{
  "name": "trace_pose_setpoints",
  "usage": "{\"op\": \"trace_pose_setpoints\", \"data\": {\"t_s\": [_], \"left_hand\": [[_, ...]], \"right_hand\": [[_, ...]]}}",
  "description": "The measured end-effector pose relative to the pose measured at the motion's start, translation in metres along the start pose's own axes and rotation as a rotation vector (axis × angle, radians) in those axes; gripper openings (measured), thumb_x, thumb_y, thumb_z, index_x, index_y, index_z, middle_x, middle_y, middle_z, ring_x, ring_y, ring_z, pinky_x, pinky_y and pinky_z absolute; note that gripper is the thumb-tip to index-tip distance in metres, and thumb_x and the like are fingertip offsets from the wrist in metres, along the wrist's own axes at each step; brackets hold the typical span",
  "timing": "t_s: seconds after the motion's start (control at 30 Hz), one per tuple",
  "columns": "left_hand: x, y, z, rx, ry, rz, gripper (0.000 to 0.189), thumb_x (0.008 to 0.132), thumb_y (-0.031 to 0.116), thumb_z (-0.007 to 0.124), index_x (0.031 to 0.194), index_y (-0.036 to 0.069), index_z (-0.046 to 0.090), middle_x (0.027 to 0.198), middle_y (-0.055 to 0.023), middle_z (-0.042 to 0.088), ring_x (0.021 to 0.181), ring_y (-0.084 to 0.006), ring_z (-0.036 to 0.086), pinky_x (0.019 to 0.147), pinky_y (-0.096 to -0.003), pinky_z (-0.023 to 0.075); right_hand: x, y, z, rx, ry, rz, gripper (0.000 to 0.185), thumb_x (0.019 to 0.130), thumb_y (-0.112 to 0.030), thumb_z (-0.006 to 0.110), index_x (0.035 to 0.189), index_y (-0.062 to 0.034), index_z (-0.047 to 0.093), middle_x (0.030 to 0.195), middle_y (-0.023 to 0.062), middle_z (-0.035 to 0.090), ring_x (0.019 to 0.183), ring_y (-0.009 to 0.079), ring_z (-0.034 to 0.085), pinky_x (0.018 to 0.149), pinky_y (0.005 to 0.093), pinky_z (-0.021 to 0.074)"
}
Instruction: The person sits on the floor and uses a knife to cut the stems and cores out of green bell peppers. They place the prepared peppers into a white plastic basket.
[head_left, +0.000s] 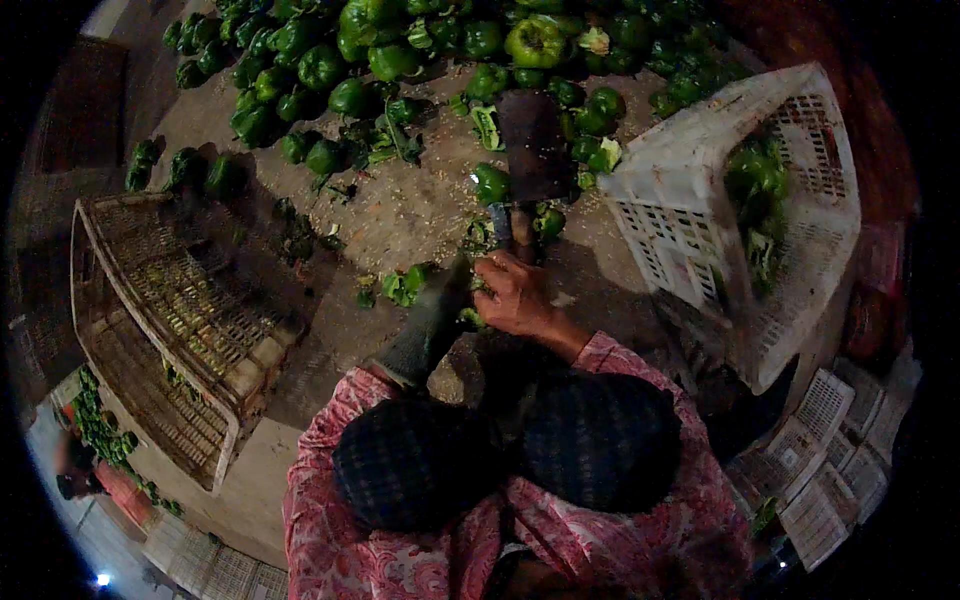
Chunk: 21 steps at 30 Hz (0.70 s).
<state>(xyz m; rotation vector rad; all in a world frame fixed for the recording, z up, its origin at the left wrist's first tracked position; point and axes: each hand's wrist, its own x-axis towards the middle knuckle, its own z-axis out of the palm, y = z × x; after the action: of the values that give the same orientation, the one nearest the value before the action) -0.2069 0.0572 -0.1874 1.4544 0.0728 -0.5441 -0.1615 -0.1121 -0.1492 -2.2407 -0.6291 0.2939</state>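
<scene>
My left hand (442, 300), in a dark grey-green glove, reaches forward beside my bare right hand; its fingers blur, and what it holds cannot be told. My right hand (510, 292) has its fingers curled near green pepper scraps; whether it grips something is hidden. Just beyond it lies a flat dark metal blade (534, 150), like a shovel's, with a short wooden shaft (523, 232) pointing at my hand. A green bell pepper (491, 184) sits left of the blade. Cut pepper pieces (403, 285) and scattered seeds lie on the ground near my left hand.
Many green bell peppers (322, 67) are heaped ahead. At right, a tilted white plastic crate (675, 180) holds green peppers. A brown-stained crate (142, 300) stands at left. More crates (817, 465) lie at lower right. Another person (112, 480) is at far lower left.
</scene>
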Motion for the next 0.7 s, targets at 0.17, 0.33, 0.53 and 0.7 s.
{"op": "trace_pose_setpoints", "data": {"t_s": [0.17,0.33,0.53,0.7], "left_hand": [[0.001,0.004,0.008,0.153,0.079,0.094,0.033,0.088,0.022,0.058,0.113,0.000,0.051,0.100,-0.0126,0.059,0.089,-0.0297,0.059,0.076,-0.0379,0.0475],[-0.008,0.008,0.003,0.244,0.134,0.139,0.037,0.088,0.023,0.058,0.116,0.000,0.050,0.104,-0.0128,0.057,0.092,-0.0290,0.059,0.078,-0.0377,0.0472],[-0.027,0.008,-0.007,0.041,0.100,0.028,0.041,0.088,0.024,0.059,0.119,0.001,0.048,0.109,-0.0132,0.055,0.095,-0.0282,0.058,0.080,-0.0374,0.0468],[-0.028,0.036,-0.021,-0.116,0.112,-0.051,0.044,0.088,0.025,0.060,0.122,0.001,0.047,0.113,-0.0134,0.054,0.098,-0.0275,0.058,0.083,-0.0372,0.0464]], "right_hand": [[-0.002,0.016,0.020,0.211,0.180,-0.026,0.035,0.069,-0.009,0.063,0.103,-0.0003,0.062,0.093,0.0159,0.063,0.079,0.0334,0.063,0.066,0.0383,0.0523],[0.001,0.004,0.015,0.300,0.025,0.139,0.037,0.070,-0.009,0.066,0.105,0.0011,0.064,0.096,0.0188,0.065,0.084,0.0334,0.064,0.074,0.0366,0.0516],[0.010,0.021,-0.037,0.970,0.223,0.625,0.017,0.082,-0.018,0.069,0.094,-0.0067,0.067,0.080,-0.0001,0.065,0.065,0.0058,0.058,0.057,0.0237,0.0453],[0.012,0.015,-0.014,1.313,-0.142,0.759,0.023,0.086,-0.022,0.064,0.104,-0.0064,0.063,0.083,0.0000,0.063,0.063,0.0103,0.058,0.052,0.0233,0.0427]]}}
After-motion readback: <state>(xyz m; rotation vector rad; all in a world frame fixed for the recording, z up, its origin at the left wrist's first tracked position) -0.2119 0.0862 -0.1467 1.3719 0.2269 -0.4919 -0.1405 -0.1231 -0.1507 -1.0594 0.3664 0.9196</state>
